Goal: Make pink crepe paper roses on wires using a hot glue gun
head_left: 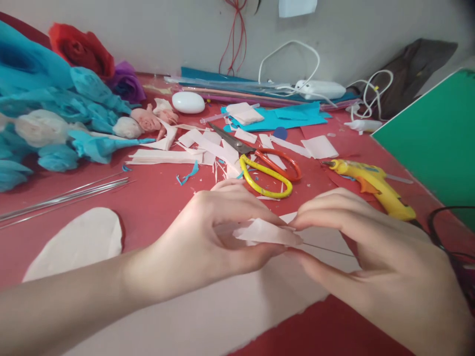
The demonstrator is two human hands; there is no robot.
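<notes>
Head view, left hand [200, 237] and right hand [382, 247], fingers [252, 257] clamped on pale folded paper [265, 232], thin wire [326, 249] protruding, scissors [265, 180] beyond

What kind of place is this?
It looks like a craft table, maybe in a workshop or at home: there are scissors, a yellow glue gun and a red pretend flower.

No readable text, no legible labels, brands, numbers or signs anywhere
</notes>
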